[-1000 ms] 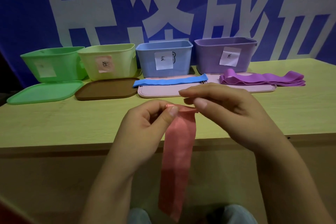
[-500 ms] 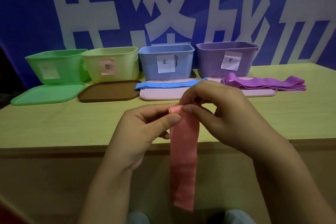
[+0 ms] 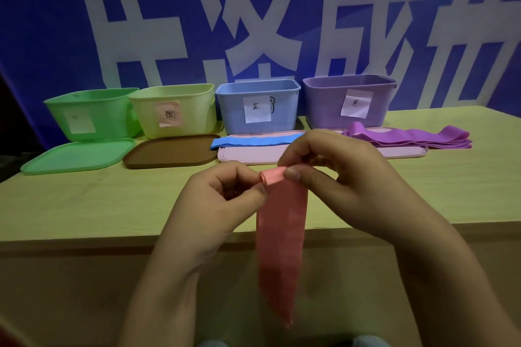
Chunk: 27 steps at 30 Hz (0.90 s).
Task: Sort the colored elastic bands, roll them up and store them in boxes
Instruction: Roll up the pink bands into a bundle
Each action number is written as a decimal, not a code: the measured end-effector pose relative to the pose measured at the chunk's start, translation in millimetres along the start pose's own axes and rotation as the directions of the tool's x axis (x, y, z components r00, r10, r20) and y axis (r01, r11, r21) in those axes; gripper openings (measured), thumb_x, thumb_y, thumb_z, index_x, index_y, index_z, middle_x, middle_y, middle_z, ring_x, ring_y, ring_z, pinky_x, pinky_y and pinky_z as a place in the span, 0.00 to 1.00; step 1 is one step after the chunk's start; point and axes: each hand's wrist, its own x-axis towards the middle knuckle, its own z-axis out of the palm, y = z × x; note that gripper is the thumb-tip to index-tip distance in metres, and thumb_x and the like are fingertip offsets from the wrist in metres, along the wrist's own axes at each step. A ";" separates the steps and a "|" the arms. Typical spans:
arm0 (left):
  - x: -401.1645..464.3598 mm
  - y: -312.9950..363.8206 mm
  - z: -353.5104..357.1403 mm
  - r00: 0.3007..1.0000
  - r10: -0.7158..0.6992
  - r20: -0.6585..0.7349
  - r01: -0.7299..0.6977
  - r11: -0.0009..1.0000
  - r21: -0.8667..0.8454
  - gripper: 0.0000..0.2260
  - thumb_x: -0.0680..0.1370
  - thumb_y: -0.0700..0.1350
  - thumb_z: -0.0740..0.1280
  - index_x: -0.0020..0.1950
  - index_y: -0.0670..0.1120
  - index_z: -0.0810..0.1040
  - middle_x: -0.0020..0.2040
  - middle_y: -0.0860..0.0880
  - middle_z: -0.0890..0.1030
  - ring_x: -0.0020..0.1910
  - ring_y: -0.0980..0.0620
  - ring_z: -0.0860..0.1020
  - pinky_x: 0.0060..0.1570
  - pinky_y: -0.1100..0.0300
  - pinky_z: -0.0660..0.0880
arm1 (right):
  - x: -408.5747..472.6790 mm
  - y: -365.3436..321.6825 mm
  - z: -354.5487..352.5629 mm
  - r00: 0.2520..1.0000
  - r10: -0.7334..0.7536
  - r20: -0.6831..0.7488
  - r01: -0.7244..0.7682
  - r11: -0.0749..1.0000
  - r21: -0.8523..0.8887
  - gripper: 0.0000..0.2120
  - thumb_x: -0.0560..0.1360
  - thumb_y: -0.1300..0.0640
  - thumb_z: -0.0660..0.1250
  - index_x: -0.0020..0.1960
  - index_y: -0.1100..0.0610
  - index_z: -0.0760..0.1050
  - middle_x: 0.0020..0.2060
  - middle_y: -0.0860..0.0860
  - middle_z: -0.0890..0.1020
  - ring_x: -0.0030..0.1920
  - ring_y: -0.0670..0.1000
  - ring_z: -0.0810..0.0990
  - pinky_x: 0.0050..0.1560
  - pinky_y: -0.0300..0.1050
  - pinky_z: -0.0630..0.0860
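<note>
My left hand (image 3: 222,200) and right hand (image 3: 335,175) pinch the rolled top of the pink band (image 3: 279,234); its tail hangs toward 6 o'clock, before the table (image 3: 84,205) edge.

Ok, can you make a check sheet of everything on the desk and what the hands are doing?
Surface: pale wooden table.
Job's things: pink elastic band, top rolled, rest hanging; flat blue elastic band; purple elastic bands; green, yellow, blue, purple plastic boxes, open.
Clutter: green, brown, pink lids.
Grippers: left hand and right hand pinch the roll.
Cables: nothing seen.
Surroundings: blue banner.
</note>
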 end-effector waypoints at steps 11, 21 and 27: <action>-2.7 1.2 7.4 0.994 -0.039 0.100 0.035 0.999 0.038 0.09 0.71 0.39 0.72 0.45 0.52 0.84 0.42 0.43 0.83 0.40 0.56 0.79 0.42 0.62 0.75 | -2.9 0.4 3.2 1.000 0.011 0.003 -0.011 0.997 -0.081 0.04 0.74 0.54 0.62 0.47 0.48 0.75 0.42 0.40 0.77 0.47 0.42 0.74 0.48 0.34 0.71; -3.0 -4.6 19.0 0.998 -0.029 0.050 0.030 1.000 -0.002 0.10 0.74 0.39 0.70 0.44 0.55 0.85 0.45 0.51 0.85 0.47 0.57 0.82 0.45 0.66 0.76 | -3.2 6.8 12.5 0.990 -0.026 -0.140 -0.001 0.982 -0.186 0.04 0.75 0.56 0.61 0.47 0.54 0.74 0.41 0.44 0.75 0.44 0.43 0.72 0.46 0.35 0.70; -2.8 -5.6 22.7 0.996 -0.078 0.045 0.081 0.994 -0.077 0.07 0.68 0.47 0.69 0.42 0.51 0.85 0.39 0.50 0.85 0.39 0.55 0.82 0.47 0.53 0.80 | -2.1 10.7 17.8 0.977 -0.108 -0.182 0.056 0.961 -0.271 0.08 0.76 0.54 0.59 0.47 0.57 0.74 0.41 0.47 0.75 0.42 0.44 0.70 0.45 0.37 0.69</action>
